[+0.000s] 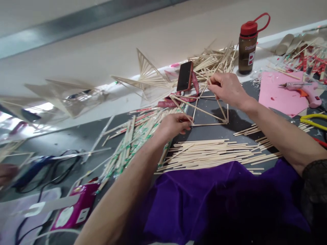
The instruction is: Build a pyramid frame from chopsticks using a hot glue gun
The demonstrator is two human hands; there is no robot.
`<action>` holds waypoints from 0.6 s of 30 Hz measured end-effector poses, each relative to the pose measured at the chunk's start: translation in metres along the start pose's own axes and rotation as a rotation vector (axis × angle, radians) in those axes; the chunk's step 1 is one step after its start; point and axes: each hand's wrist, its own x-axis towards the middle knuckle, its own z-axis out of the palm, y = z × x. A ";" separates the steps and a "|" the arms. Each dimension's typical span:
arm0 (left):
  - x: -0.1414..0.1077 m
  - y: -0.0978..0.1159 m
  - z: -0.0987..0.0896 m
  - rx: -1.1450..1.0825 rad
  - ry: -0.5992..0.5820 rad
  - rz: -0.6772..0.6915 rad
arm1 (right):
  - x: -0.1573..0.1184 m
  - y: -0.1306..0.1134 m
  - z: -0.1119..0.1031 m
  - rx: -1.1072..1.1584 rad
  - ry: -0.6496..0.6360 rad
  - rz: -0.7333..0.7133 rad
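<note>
A frame of thin wooden sticks (209,125) stands on the grey table, its sticks joined at the corners into triangles. My left hand (175,126) pinches its near left corner between thumb and fingers. Above the frame's far side, my right hand (227,87) is closed, with the fingertips together on a slanting wooden stick (221,108); whether that stick is joined at its top is hidden by the fingers. Many loose wooden sticks (204,154) lie in a row in front of the frame, close to a purple cloth (204,194).
Wrapped chopsticks (131,143) lie left of the frame. Behind it are a phone (185,76), a stick pile (217,56) and a bottle (247,51). At right, a glue gun (304,89) rests on pink paper (270,90), beside yellow-handled pliers (315,120). Another person's blurred hand (7,174) shows at far left.
</note>
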 end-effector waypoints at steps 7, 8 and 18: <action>0.000 -0.007 0.010 -0.007 -0.041 0.033 | 0.004 0.005 -0.009 -0.016 0.007 0.013; -0.001 -0.005 0.014 -0.005 -0.049 0.038 | 0.004 0.006 -0.011 -0.017 0.008 0.016; -0.012 0.040 -0.009 0.222 -0.245 -0.016 | 0.009 0.018 -0.022 0.015 0.021 0.002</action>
